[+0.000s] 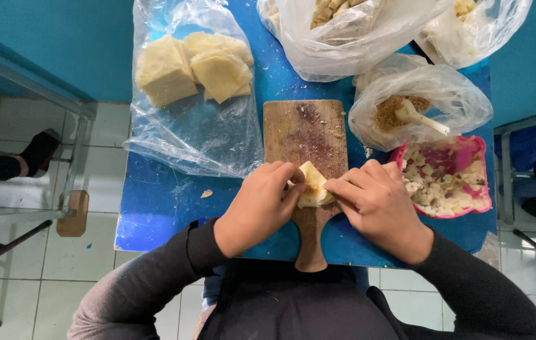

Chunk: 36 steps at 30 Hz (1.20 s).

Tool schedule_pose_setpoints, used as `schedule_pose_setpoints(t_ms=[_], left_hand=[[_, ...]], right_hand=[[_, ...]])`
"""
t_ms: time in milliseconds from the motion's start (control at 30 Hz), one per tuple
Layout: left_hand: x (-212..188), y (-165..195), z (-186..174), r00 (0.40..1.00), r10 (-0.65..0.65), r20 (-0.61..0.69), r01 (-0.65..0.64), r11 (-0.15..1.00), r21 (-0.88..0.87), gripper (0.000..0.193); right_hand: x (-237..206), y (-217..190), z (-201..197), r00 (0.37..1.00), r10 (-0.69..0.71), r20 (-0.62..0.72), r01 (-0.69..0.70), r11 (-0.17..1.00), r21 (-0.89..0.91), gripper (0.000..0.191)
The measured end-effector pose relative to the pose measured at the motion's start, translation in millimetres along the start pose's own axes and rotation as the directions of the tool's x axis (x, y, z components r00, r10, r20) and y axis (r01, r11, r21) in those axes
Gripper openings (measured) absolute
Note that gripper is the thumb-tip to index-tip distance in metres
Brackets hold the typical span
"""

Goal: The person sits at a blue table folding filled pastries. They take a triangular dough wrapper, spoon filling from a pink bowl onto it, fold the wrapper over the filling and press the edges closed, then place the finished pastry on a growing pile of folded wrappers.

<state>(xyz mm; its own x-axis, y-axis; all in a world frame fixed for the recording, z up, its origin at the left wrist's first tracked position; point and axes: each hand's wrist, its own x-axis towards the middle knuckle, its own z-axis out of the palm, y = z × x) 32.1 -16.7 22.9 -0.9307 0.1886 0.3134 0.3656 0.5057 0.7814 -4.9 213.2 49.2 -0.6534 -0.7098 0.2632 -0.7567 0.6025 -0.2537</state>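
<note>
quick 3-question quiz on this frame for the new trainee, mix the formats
1. True or false: the left hand and the right hand both pinch the folded dough wrapper over the wooden board.
2. Where does the white spoon sit? A) in the pink tray B) in the bag of brown crumbs C) on the wooden board
3. Fill in: the stack of square wrappers lies on a clear ____ bag on the blue table.

Key
1. True.
2. B. The pink tray holds pale chopped filling and no spoon.
3. Plastic.
</note>
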Motion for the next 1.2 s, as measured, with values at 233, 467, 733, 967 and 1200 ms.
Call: schedule_pose_setpoints(t_ms=[233, 467, 733, 967, 1200], left_hand=[[7, -2, -7, 0.982, -0.128, 0.136, 0.146, 0.980, -0.133, 0.016], [11, -9, -10, 0.974, 0.045, 0.223, -0.045, 0.999, -0.005, 0.012], [13, -13, -2, 0.975, 0.052, 0.216, -0.063, 0.997, 0.048, 0.008], [4, -13, -2, 0.983, 0.042, 0.180, -0.039, 0.999, -0.020, 0.014], [4, -8, -5, 0.971, 0.130, 0.199, -0.129, 0.991, -0.018, 0.026]], right_hand=[[-2, 1, 3, 0.990, 0.137, 0.035, -0.141, 0.981, 0.132, 0.021], [-2, 6, 2, 0.985, 0.141, 0.098, -0.153, 0.981, 0.121, 0.018], [2, 9, -1, 0.993, 0.045, 0.108, -0.057, 0.992, 0.109, 0.021], [4, 5, 5, 0.995, -0.100, 0.010, 0.099, 0.990, 0.100, 0.042], [-1, 0, 18, 0.997, 0.030, -0.070, -0.005, 0.946, 0.325, 0.032]])
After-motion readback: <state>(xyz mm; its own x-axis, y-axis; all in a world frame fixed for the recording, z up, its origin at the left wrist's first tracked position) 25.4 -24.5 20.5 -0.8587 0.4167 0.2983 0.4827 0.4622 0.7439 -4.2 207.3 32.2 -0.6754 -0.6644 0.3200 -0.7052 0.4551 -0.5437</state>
